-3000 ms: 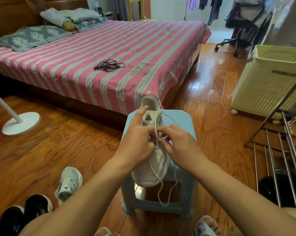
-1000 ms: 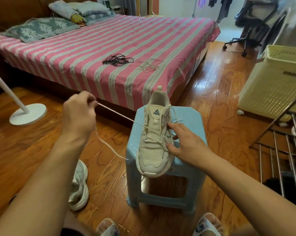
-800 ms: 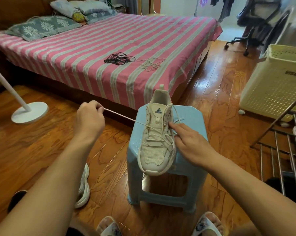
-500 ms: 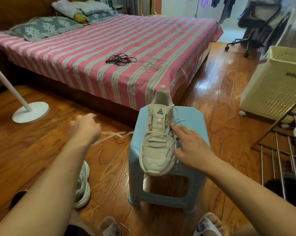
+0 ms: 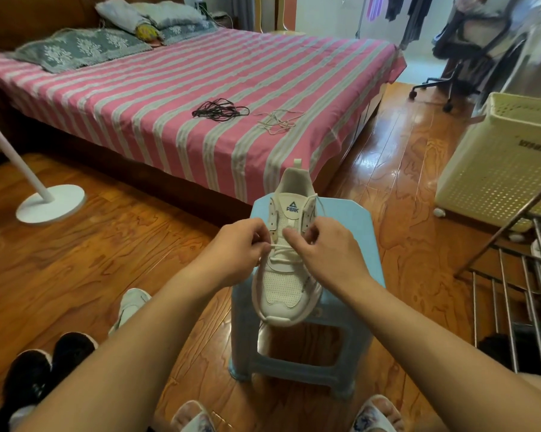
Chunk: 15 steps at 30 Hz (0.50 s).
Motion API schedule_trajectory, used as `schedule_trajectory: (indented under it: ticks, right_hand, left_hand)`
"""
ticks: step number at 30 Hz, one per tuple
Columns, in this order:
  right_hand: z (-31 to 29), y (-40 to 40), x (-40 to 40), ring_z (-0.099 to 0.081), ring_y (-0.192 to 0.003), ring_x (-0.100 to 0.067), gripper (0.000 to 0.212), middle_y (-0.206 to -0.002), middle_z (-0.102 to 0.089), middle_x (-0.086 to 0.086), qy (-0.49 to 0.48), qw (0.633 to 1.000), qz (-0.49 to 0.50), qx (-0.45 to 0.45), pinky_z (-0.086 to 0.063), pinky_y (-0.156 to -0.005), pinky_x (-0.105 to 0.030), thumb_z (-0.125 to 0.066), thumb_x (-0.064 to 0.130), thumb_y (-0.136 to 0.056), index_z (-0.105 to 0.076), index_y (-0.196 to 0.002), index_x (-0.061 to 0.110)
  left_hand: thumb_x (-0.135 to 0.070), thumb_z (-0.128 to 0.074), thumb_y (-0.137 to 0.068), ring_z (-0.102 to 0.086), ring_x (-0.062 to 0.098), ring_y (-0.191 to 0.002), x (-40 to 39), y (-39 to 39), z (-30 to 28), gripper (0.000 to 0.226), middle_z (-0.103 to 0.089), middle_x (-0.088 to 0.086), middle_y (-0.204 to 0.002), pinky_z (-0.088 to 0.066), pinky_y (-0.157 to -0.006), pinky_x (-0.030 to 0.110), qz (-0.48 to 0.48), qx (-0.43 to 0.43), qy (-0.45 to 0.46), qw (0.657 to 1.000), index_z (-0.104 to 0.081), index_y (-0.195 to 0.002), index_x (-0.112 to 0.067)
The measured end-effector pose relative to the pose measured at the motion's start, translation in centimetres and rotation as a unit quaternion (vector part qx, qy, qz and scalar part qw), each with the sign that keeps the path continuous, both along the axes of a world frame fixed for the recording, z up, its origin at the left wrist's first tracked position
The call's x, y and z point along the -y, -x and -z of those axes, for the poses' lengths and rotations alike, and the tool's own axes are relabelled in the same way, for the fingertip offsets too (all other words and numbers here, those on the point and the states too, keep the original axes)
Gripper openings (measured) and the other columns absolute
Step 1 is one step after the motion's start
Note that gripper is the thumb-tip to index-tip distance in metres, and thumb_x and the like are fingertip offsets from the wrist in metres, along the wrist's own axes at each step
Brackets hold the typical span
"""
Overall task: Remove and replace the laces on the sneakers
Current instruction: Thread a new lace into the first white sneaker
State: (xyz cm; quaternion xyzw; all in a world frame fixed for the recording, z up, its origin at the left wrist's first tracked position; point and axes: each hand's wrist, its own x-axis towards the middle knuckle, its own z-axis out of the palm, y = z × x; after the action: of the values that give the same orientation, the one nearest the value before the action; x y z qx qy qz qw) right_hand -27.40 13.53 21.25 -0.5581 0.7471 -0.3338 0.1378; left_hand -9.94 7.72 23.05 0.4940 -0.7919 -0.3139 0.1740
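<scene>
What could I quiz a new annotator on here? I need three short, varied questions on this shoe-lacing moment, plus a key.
1. True or false: the white sneaker rests on the bed.
2. Which bundle lies nearer the pillows: A) black laces B) white laces?
3. Fill in: both hands work at the sneaker's ____.

Key: 1. False, it sits on the blue stool. 2. A. 3. Lace; the left hand pinches it, and the right hand curls at the eyelets.
</scene>
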Motion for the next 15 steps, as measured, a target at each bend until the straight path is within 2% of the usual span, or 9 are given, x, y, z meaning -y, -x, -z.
schedule_trajectory:
  ticks: [4,6,9,10,12,14,15]
  right_hand:
    - [-0.8,-0.7,1.2,-0.054,-0.075,-0.021,0.039,-0.076,-0.058,0.003,-0.057,0.998,0.015,-0.009,-0.035,-0.062,-0.032,-0.059,0.048,-0.095,-0.045,-0.068,0.023]
    - [-0.8,-0.3,1.2,-0.053,-0.076,-0.023,0.039,-0.076,-0.057,0.001,-0.058,0.998,0.007,-0.028,-0.036,-0.065,-0.033,-0.056,0.045,-0.098,-0.043,-0.068,0.023]
    - [-0.5,-0.1,0.9,-0.055,-0.073,-0.021,0.037,-0.073,-0.058,0.002,-0.04,0.999,-0.003,-0.021,-0.043,-0.064,-0.037,-0.057,0.044,-0.098,-0.047,-0.069,0.023]
    - [-0.5,0.0,0.9,-0.055,-0.071,-0.02,0.036,-0.071,-0.058,0.001,-0.027,1.0,-0.005,0.0,-0.045,-0.064,-0.039,-0.06,0.041,-0.096,-0.051,-0.07,0.019]
    - [-1.0,-0.2,1.0,-0.055,-0.068,-0.017,0.034,-0.07,-0.06,-0.008,0.013,0.996,-0.012,0.093,-0.048,-0.068,-0.044,-0.066,0.034,-0.091,-0.057,-0.072,0.008]
    - [-2.7,-0.5,1.3,-0.053,-0.07,-0.019,0.036,-0.075,-0.059,-0.017,0.044,0.97,-0.044,0.236,-0.05,-0.073,-0.05,-0.066,0.034,-0.087,-0.059,-0.078,0.0]
    - [-3.7,-0.6,1.4,-0.052,-0.073,-0.021,0.035,-0.077,-0.058,-0.016,0.049,0.95,-0.068,0.3,-0.049,-0.074,-0.049,-0.065,0.034,-0.088,-0.059,-0.08,0.0]
  left_hand:
    - [-0.02,-0.065,-0.098,-0.063,0.012,-0.086,0.0,-0.3,-0.1,0.018,-0.065,-0.011,-0.092,-0.055,-0.077,0.034,0.027,0.03,0.026,0.999,-0.059,-0.087,-0.033]
    - [-0.017,-0.06,-0.1,-0.06,0.012,-0.082,0.1,-0.8,-0.1,0.023,-0.063,-0.011,-0.089,-0.053,-0.07,0.033,0.033,0.078,0.057,0.995,-0.057,-0.085,-0.034]
    - [-0.013,-0.057,-0.101,-0.056,0.01,-0.08,0.1,-1.8,-0.4,0.017,-0.059,-0.01,-0.091,-0.045,-0.061,0.027,0.0,0.155,0.09,0.984,-0.057,-0.094,-0.029]
    - [-0.015,-0.058,-0.101,-0.058,0.008,-0.083,0.0,-2.1,-0.6,0.015,-0.061,-0.011,-0.093,-0.045,-0.063,0.025,-0.004,0.137,0.085,0.987,-0.059,-0.096,-0.029]
    - [-0.017,-0.061,-0.101,-0.062,0.005,-0.089,-0.3,-2.4,-1.1,0.012,-0.066,-0.013,-0.096,-0.048,-0.071,0.021,0.002,0.019,0.06,0.998,-0.065,-0.101,-0.029]
    - [-0.012,-0.062,-0.099,-0.065,0.002,-0.1,-1.1,-1.9,-2.1,0.02,-0.07,-0.012,-0.105,-0.052,-0.082,0.018,0.014,-0.125,0.007,0.992,-0.069,-0.113,-0.026]
    - [-0.007,-0.062,-0.098,-0.064,0.0,-0.108,-1.6,-1.4,-2.6,0.03,-0.07,-0.011,-0.112,-0.053,-0.088,0.018,0.03,-0.187,-0.037,0.981,-0.067,-0.122,-0.025]
